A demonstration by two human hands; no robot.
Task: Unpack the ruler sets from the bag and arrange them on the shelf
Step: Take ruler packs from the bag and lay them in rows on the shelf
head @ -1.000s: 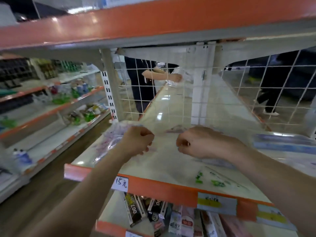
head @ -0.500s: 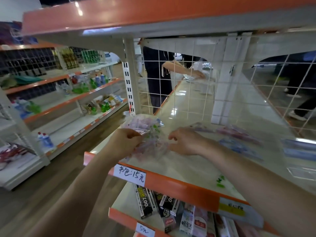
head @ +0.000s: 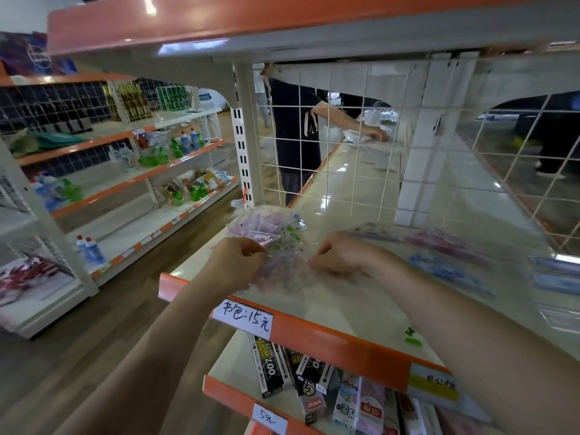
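Hands sit close together at the shelf's front-left corner, apart, w/ the bag stretched btwn them. Left hand [head: 238,262]: fingers curled, pinching the bag's left side. Right hand [head: 337,255]: fingers curled too, pinching the bag's right side, knuckles up.

L to R: far left, across the aisle, other racks [head: 103,171] w/ green and blue bottles on orange-edged tiers. Next, the shelf [head: 345,312]: cream top, orange front lip. Bag [head: 282,262] = clear plastic, crumpled, lying on the shelf at that front-left corner. It's stuffed w/ ruler sets [head: 260,229] in pink and purple w/ some green print; count can't be told.

On the front lip just below the left hand is a handwritten price tag [head: 246,318]. Under it is the lower shelf [head: 230,356] w/ boxed packs [head: 271,368] marked 007, plus a second tag [head: 269,417] on its lip. Wire mesh [head: 329,171] runs along the shelf's back edge; another person [head: 295,136] stands beyond it, arm out. Near the front edge, right of middle, are small green bits [head: 411,335], too small to ID.

Right half of the shelf has loose sets lying flat, well apart from the bag. A pink set [head: 452,243] lies toward the back, a blue set [head: 448,273] just in front of it, and more packs [head: 555,277] at the right edge, blurred.
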